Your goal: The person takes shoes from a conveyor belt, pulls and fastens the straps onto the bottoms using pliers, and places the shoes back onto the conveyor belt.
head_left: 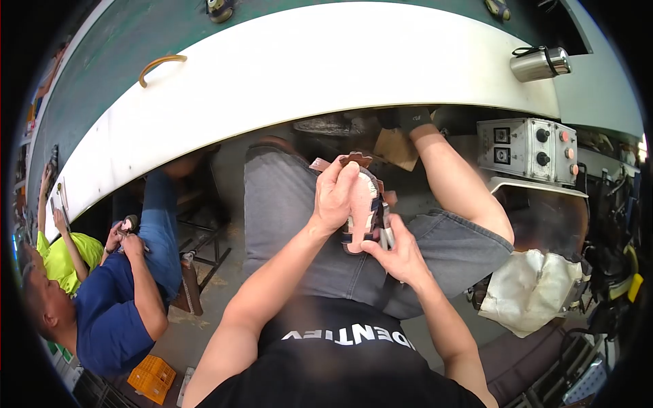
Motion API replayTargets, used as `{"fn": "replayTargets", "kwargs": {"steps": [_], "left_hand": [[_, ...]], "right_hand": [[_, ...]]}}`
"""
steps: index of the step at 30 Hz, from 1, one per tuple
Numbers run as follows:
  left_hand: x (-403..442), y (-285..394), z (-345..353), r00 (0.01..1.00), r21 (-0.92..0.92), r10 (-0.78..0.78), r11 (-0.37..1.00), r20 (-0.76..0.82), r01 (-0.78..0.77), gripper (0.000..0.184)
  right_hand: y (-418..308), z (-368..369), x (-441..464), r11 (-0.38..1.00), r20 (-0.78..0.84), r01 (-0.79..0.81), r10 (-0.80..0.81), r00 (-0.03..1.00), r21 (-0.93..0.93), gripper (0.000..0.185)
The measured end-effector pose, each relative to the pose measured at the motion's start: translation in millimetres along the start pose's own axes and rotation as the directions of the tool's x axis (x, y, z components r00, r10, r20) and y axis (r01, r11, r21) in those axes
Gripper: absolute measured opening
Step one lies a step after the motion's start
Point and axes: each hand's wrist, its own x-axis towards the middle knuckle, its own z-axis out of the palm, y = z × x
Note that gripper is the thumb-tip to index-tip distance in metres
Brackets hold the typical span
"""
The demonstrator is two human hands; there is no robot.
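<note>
A sandal with its pinkish sole side facing up is held above my lap, and straps with pale and dark blue parts show along its edges. My left hand is closed around its upper part, thumb pressed on the sole. At the lower end, the thumb of my right hand touches the sandal. The same hand is closed on a small grey metal tool beside the sandal's right edge; its kind is hard to make out. Brown strap pieces stick out at the top end.
A long white worktop runs ahead of my knees, carrying a steel flask and a curved brown strip. At right stands a control box with knobs, above a whitish cloth. Co-workers sit at left, near an orange crate.
</note>
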Motion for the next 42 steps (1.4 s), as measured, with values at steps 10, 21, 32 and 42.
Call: {"fn": "replayTargets", "kwargs": {"steps": [10,21,32,42], "left_hand": [[-0.7,10.8,5.6,0.998,0.035,0.044,0.998,0.04,-0.046,0.025],[-1.0,2.9,-0.2,0.993,0.127,0.122,0.985,-0.001,-0.121,0.023],[3.0,-1.4,-1.6,0.993,0.152,0.119,0.981,-0.002,-0.118,0.025],[1.2,2.0,0.8,0.994,0.139,0.106,0.985,-0.015,-0.103,0.024]], "right_hand": [[-71.6,-72.5,41.3,0.926,0.318,-0.177,0.066,0.946,0.332,0.032],[-81.5,-90.5,66.0,0.791,0.562,-0.524,0.29,0.775,0.316,0.029],[-73.6,-92.4,60.5,0.79,0.568,-0.492,0.229,0.79,0.366,0.033],[-67.7,-86.5,62.7,0.761,0.567,-0.514,0.238,0.789,0.396,0.028]]}}
